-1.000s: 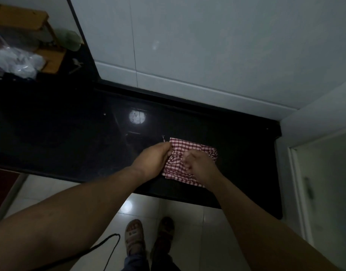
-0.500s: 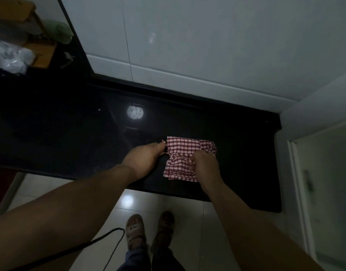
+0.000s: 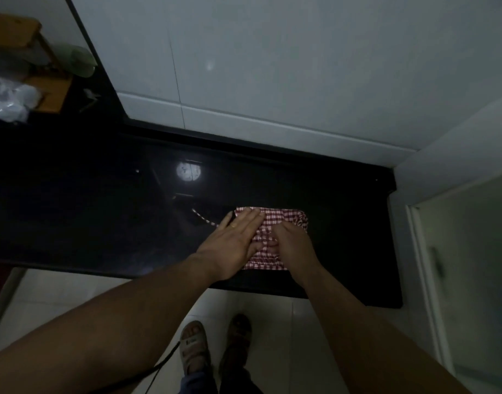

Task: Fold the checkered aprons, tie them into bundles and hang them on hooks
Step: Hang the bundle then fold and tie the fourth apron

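Head cam: your checkered apron (image 3: 284, 220) lies folded on the black counter (image 3: 73, 217), near its front edge, toward the R end. Your L hand (image 3: 235, 240) lies flat on the apron's L part, fingers straight & close together, pressing down. Your R hand (image 3: 294, 245) sits on the R part, fingers curled, pinching bunched cloth at the middle. 1 strap (image 3: 203, 218) trails L from the apron across the counter.
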{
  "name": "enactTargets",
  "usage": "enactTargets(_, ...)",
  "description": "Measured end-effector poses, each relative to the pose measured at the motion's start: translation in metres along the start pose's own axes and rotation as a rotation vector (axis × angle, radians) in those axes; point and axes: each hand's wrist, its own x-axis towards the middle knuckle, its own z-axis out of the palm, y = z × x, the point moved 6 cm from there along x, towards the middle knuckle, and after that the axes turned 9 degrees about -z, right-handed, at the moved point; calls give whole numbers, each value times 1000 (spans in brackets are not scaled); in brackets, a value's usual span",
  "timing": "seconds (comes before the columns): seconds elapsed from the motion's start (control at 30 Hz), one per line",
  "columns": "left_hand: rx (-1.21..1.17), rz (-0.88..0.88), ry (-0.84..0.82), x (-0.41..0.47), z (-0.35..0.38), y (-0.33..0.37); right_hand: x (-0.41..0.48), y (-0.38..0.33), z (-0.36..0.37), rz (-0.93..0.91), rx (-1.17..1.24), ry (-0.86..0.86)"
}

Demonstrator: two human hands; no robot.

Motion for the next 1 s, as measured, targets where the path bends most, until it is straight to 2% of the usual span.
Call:
enactTargets(0.1, 23, -14, -29, -1, 8, -4, -1, 7, -1, 47, 163, 35)
enactTargets(0.2, -35, -37, -33, -1, 1, 0, -2, -1, 0, -10, 102, -5)
enactTargets(0.33, -195, -9, 186, 3, -33, 6, -1, -15, 2, -160, -63, 5)
enactTargets(0.43, -349, -36, 167, 6, -42, 0, -2, -11, -3, -189, -365, 122)
enactTargets(0.53, -457, -40, 117, 5, -42, -8, 2, -5, 5, -322, -602, 71)
enactTargets(0.6, -458, -10, 115, 1, -42, -14, 6, -5, 9, -455, -695, 32)
enactTargets(0.73, -331, 78, 91, -6, -45, -22, 15, -10, 11, -606, -895, -25)
enactTargets(0.87, -186, 166, 18, -12, -51, -21, 16, -15, 13, -639, -983, -68)
enactTargets(1.0, -271, 46, 17, -11, -54, -20, 9, -19, 12, -617, -971, -27)
